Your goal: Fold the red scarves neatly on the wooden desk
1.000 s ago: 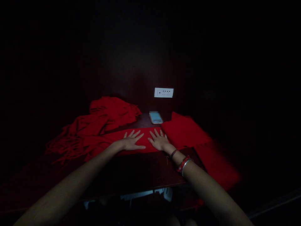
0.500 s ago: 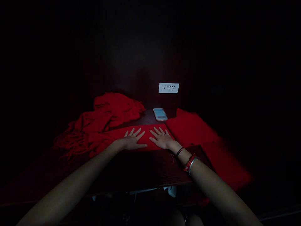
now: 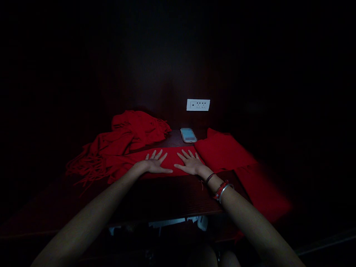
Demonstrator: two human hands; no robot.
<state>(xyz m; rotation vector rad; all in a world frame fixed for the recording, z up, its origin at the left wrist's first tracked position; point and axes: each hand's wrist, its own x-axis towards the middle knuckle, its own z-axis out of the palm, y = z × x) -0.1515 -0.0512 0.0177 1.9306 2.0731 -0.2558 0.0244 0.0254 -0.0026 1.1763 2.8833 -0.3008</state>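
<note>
A red scarf (image 3: 169,159) lies in a flat, folded strip across the dark table. My left hand (image 3: 155,163) rests palm down on its left part, fingers spread, with a ring on one finger. On the strip's right part my right hand (image 3: 189,162) lies just as flat, its fingers apart. Behind and to the left is a crumpled heap of red fringed cloth (image 3: 136,128); whether it joins the strip I cannot tell. More red cloth (image 3: 224,150), smooth and flat, lies to the right and reaches toward the table's right side.
A phone (image 3: 188,135) lies on the table (image 3: 167,196) behind my hands. On the dark wall is a white power socket (image 3: 198,105). Beneath the table's front edge some pale objects (image 3: 202,223) show, too dim to name. The surroundings are very dark.
My view has shifted slightly. Both hands stay flat on the red strip, the right thumb spread a little further left. The cloth looks unchanged.
</note>
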